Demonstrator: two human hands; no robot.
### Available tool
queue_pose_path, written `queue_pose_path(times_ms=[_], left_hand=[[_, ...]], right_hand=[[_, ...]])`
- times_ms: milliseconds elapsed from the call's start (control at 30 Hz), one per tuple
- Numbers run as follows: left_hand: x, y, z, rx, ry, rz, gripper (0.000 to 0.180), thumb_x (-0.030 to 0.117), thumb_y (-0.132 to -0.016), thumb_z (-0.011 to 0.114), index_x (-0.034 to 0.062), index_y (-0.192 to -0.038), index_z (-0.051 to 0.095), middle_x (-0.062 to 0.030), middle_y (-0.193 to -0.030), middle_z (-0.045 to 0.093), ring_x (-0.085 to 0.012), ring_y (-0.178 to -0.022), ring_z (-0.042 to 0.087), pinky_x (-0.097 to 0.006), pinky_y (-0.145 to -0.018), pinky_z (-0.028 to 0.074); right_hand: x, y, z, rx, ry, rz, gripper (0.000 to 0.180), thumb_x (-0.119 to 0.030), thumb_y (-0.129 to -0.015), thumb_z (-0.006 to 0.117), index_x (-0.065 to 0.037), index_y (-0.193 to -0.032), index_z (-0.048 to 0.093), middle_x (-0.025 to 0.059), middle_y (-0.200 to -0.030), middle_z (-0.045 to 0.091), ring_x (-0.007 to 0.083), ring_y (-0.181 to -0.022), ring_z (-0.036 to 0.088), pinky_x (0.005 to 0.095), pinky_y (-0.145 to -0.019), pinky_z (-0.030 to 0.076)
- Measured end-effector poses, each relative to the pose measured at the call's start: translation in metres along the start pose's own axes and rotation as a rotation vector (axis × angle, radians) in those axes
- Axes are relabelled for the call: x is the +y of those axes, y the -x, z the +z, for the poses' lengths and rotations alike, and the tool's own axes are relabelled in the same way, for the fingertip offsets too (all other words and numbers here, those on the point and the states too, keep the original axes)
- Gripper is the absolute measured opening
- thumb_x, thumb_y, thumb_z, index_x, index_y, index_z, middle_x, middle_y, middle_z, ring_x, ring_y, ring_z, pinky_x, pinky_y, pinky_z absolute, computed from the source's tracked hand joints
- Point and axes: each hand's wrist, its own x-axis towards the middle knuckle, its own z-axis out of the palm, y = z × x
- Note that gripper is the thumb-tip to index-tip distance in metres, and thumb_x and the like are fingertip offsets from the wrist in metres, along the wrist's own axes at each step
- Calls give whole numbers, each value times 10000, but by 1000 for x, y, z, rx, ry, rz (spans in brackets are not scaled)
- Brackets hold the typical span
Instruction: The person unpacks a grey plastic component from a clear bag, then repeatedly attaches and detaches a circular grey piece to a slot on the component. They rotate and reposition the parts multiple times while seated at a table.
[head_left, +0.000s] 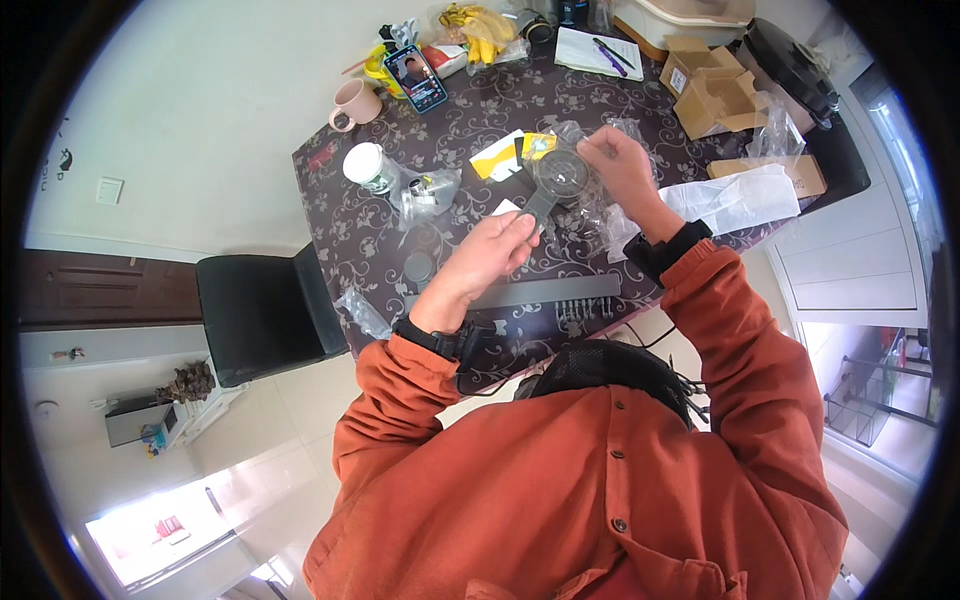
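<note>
Over the near half of the table, my left hand (492,252) is closed round the grey handle of a round-headed device (564,176). Its disc-shaped head is dark with a ring on its face, and its exact kind is unclear. At the right edge of that head, the fingers of my right hand (622,170) are pinched together. Crumpled clear plastic wrap (598,222) lies beneath and beside the head. Behind it are a yellow-and-white printed card (497,158) and a dark strip. Closer to me lies a long grey bar (530,292) with a row of small metal pieces (586,308) at its right end.
A white tub (367,166), a bagged item (428,196), a pink mug (356,103) and a propped phone (415,80) stand at the left. Bananas (482,32) and a notebook (597,54) lie at the back. Open cardboard boxes (716,98) and white paper (735,198) occupy the right.
</note>
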Motion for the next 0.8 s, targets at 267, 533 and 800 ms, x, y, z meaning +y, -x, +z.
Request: queue_pose_path(times_ms=[267,533,800], left_hand=[[0,0,11,152,-261,206,278,236,-951,552,36,-1142,540,-19,-742,568,-88,-605,510,-233,-546,403],[-5,-18,27,471,-1050,434,382,147,-885,589,89,-1256,517,-169,-953,646,-344,-801,624,-388,-718,487],[12,-12,-18,88,-225,304,338,277,-1017,398,23,-911,592,6,-764,597,-42,-543,387,-201,-523,348]], right_hand=[[-6,2,-6,-107,-151,156,109,-129,-884,642,-24,-869,618,-19,-747,592,52,-672,504,226,-606,418],[8,13,9,-129,-203,184,158,-192,-920,604,-35,-904,604,-28,-770,561,51,-693,492,222,-602,400],[42,11,-47,-195,-78,400,143,-210,-873,646,-72,-868,608,-36,-701,501,55,-583,425,231,-489,329]])
